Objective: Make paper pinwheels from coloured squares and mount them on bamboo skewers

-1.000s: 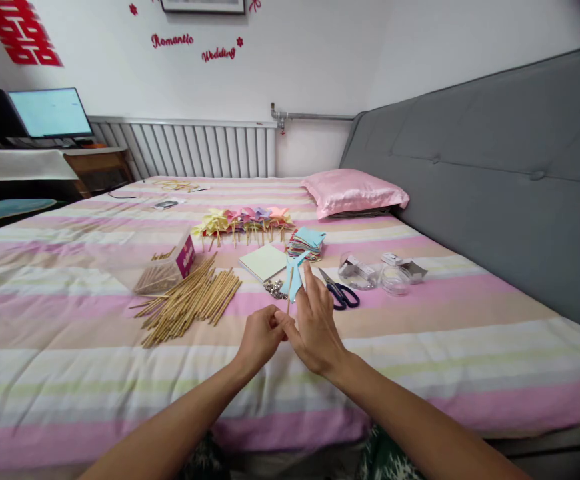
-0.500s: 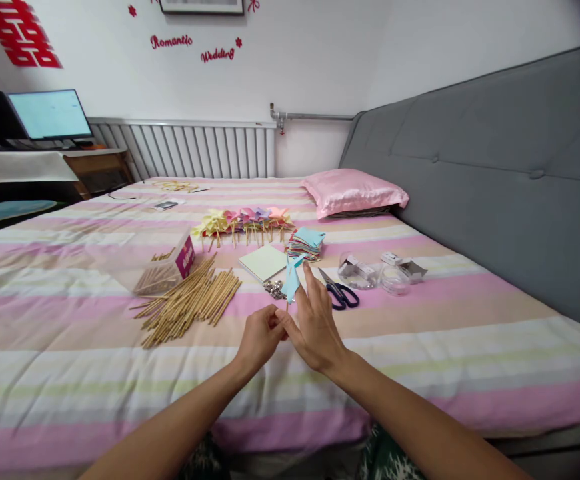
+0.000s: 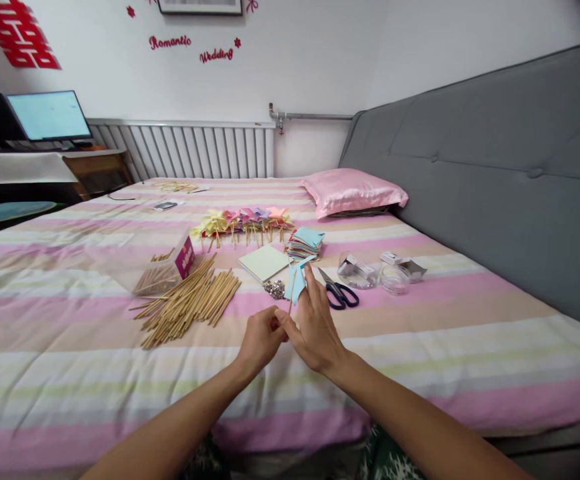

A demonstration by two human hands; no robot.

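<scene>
A light-blue paper pinwheel (image 3: 297,285) on a thin wooden stick is upright over the bed, in front of a small heap of metal fasteners (image 3: 274,289). My left hand (image 3: 261,339) is closed in a pinch around the stick's lower end. The thumb of my right hand (image 3: 314,328) meets the left fingertips at the stick, while its other fingers reach up beside the blue paper. Right of that hand lie scissors (image 3: 339,291) with dark handles. Behind the pinwheel are a pale square paper pad (image 3: 264,263) and a stack of coloured paper pieces (image 3: 306,244).
Loose wooden sticks (image 3: 190,307) lie to the left beside a clear box (image 3: 157,279) holding more. Several finished pinwheels (image 3: 245,223) lie farther back. Clear plastic containers (image 3: 357,272) sit at the right, below a pink pillow (image 3: 353,192) and a grey headboard (image 3: 480,160).
The blue pinwheel has turned and shifted slightly right, so more of its stick shows in front of the paper. Both hands keep almost the same position.
</scene>
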